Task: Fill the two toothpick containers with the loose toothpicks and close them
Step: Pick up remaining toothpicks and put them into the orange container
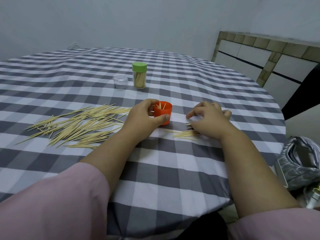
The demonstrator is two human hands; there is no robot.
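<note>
The left hand (pixel 145 116) is holding the smooth orange plastic cup (pixel 163 112) steady on the checked cloth (pixel 173 170). The right hand (pixel 207 118) is reaching curled fingers down onto a small bunch of thin wooden toothpicks (pixel 186 134), lying sideways just right of the cup. The big pile (pixel 78 125) is lying further left.

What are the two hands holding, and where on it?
The left hand grips the orange cup around its side wall. The right hand rests curled over a small toothpick pile; whether it pinches any is unclear.
</note>
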